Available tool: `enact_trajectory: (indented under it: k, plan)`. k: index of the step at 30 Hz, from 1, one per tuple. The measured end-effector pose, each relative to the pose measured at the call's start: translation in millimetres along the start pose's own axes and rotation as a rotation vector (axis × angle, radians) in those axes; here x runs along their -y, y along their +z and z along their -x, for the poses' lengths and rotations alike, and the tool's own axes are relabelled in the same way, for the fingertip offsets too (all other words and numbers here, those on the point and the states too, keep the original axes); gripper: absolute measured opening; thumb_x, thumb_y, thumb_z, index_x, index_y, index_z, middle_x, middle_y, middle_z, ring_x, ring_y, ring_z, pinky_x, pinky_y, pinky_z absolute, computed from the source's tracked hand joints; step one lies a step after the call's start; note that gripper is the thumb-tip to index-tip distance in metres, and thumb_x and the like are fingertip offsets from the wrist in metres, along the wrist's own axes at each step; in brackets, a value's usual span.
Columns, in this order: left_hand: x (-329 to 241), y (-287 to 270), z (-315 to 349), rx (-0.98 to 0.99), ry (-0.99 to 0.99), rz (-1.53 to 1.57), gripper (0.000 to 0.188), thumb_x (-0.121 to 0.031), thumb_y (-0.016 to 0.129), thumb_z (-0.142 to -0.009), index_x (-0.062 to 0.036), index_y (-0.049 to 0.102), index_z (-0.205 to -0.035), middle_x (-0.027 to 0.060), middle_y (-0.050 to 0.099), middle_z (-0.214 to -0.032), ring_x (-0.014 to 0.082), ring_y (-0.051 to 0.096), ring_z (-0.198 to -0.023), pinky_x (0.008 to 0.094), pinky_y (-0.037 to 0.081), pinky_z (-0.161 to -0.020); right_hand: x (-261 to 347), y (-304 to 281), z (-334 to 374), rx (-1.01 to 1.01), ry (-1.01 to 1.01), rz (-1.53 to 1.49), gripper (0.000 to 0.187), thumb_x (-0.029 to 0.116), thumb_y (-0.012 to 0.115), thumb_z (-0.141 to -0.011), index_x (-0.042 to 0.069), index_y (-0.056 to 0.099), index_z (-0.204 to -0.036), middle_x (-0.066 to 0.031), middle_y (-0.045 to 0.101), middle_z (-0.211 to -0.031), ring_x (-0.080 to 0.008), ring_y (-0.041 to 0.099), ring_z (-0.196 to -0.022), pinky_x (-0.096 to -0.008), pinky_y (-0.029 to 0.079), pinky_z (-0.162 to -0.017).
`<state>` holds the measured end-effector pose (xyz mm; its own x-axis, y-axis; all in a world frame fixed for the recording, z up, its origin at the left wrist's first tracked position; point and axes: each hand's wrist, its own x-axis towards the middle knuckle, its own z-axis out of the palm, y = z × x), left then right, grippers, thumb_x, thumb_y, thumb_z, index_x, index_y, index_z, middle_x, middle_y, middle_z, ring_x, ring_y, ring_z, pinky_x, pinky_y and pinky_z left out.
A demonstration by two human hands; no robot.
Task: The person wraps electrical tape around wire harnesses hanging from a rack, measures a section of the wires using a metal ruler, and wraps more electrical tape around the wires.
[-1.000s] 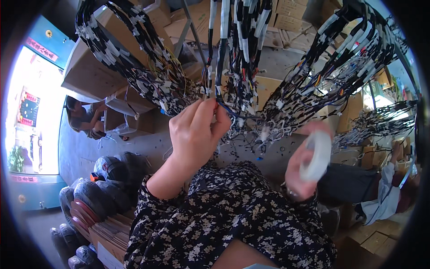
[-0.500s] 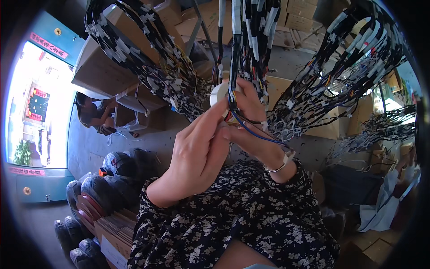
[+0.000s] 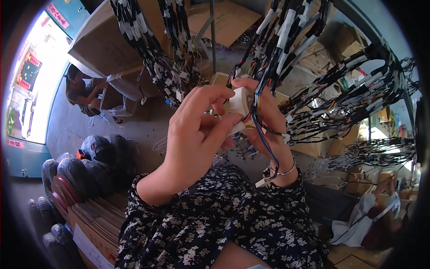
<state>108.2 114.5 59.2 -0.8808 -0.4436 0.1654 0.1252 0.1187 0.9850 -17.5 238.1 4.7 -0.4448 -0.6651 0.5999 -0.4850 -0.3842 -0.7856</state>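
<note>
A roll of white tape [image 3: 242,99] sits between my two hands, with a bundle of black-wrapped wires [image 3: 257,96] hanging just beside it. My left hand [image 3: 192,123] comes from the left, its forefinger at the roll's edge and its thumb pressed by the tape below. Curled behind the wire bundle, my right hand [image 3: 272,119] holds it and steadies the roll with a fingertip over the top. Loose blue, red and yellow wires leave the bundle below the fingers. A white connector [image 3: 264,182] dangles by my right wrist. The right fingers are partly hidden by roll and wires.
Thick hanks of taped wires hang at the left [image 3: 154,54] and right [image 3: 358,89]. A large carton [image 3: 105,45] stands at the far left, where another person [image 3: 83,89] sits. Wrapped spools [image 3: 96,152] and flat cardboard [image 3: 92,224] lie at the near left.
My left fingers have spread from the wire bundle and moved onto the roll, which now shows more fully. The view has shifted, and the connector end hangs lower by my right wrist.
</note>
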Motion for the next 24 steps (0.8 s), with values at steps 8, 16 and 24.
enact_trajectory:
  k: [8,16,24]
  plan:
    - [6.3,-3.7,-8.0,-0.015,0.279,-0.227,0.007,0.008,0.061,-0.088,0.0064,0.063,-0.095,0.0062,0.056,-0.096,0.0068,0.059,-0.059,0.0182,0.043,-0.047,-6.7,16.3,1.1,-0.078,-0.046,-0.194,0.031,0.013,0.070,-0.085,0.002,0.050,-0.106,-0.0186,0.046,-0.133,-0.0201,0.053,-0.111,-0.0288,0.043,-0.088]
    - [0.7,-1.9,-5.5,0.055,0.274,-0.107,0.003,0.005,0.058,-0.092,0.0035,0.057,-0.094,0.0035,0.052,-0.092,0.0059,0.050,-0.075,0.0195,0.039,-0.065,10.4,14.1,-1.9,-0.006,0.037,-0.177,0.065,0.024,0.082,-0.078,0.001,0.047,-0.127,-0.0140,0.048,-0.127,-0.0229,0.049,-0.117,-0.0365,0.039,-0.099]
    - [4.9,4.4,1.4,0.044,0.340,0.043,0.007,0.001,0.059,-0.093,0.0057,0.056,-0.097,0.0055,0.052,-0.096,0.0076,0.048,-0.077,0.0201,0.038,-0.066,17.8,15.3,1.3,-0.052,0.046,-0.355,0.051,0.014,0.076,-0.080,0.002,0.051,-0.122,-0.0159,0.049,-0.128,-0.0251,0.051,-0.117,-0.0387,0.038,-0.100]
